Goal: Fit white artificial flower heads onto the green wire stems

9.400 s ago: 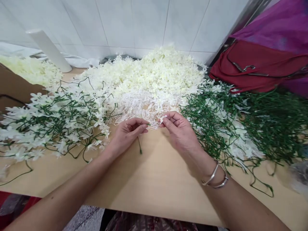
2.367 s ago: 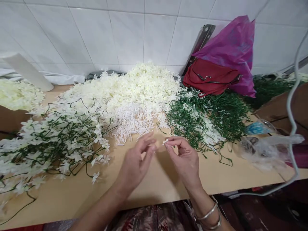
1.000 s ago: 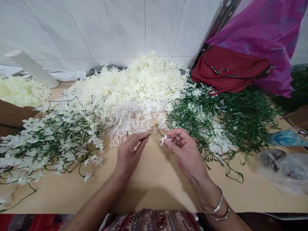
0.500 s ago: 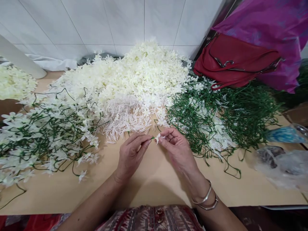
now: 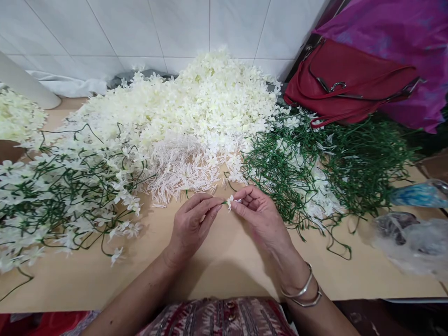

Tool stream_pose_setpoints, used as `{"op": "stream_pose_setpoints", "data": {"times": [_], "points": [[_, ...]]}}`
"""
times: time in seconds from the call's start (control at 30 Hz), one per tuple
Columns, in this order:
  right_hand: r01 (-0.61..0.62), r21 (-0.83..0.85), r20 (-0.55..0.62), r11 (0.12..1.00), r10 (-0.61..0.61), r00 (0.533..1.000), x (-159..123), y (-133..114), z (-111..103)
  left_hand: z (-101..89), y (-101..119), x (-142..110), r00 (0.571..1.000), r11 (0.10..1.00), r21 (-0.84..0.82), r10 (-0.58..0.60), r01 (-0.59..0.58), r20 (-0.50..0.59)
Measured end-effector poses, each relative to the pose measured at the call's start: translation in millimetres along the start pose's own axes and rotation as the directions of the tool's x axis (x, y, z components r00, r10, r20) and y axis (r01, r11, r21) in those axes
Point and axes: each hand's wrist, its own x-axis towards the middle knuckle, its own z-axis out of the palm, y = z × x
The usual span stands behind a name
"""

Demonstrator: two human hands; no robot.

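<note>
Between finger and thumb, my left hand (image 5: pixel 196 224) pinches a green plastic flower stem (image 5: pixel 224 202), its tip poking out to the right. Facing it, my right hand (image 5: pixel 259 217) is closed on a small white artificial flower (image 5: pixel 230 202), whose petals meet the stem's tip. Thin white stamens stick out of the flower toward my right fingers. Beyond my hands lie a heap of white stamens (image 5: pixel 182 168) and a tall pile of cream-white blossoms (image 5: pixel 217 98). Flowers on green stems (image 5: pixel 80 191) are heaped at the left, and loose green stems (image 5: pixel 280 172) at the right.
A red handbag (image 5: pixel 353 81) and a purple plastic bag (image 5: pixel 395 32) stand at the back right. Clear plastic bags (image 5: pixel 416 240) lie at the right edge of the table (image 5: pixel 224 266). A white roll (image 5: pixel 26 84) leans at the far left, before a tiled wall (image 5: pixel 182 28).
A second ago the stem and the flower were apart; my hands have come together and the stem's tip now touches the flower. The view has shifted slightly.
</note>
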Motion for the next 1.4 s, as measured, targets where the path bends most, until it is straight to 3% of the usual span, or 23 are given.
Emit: {"op": "stream_pose_setpoints", "data": {"times": [0.3, 0.7, 1.1, 1.4], "points": [[-0.051, -0.081, 0.035, 0.995, 0.054, 0.998, 0, -2, -4, 2.2, -4, -1, 0.998, 0.999, -0.045, -0.009, 0.012, 0.064], [-0.013, -0.157, 0.106, 0.988, 0.03, 0.994, 2, 3, -8, -1.7, -6, 0, 0.979, 0.992, -0.108, -0.046, 0.069, 0.2], [0.023, -0.2, 0.083, 0.98, -0.006, 0.997, 1, 6, -4, 1.2, -9, -4, 0.977, 0.992, -0.071, -0.084, 0.1, 0.196], [-0.01, -0.146, 0.166, 0.989, 0.034, 0.986, 2, -8, -12, 1.1, -1, -2, 0.985, 0.993, -0.068, -0.081, 0.092, 0.15]]}}
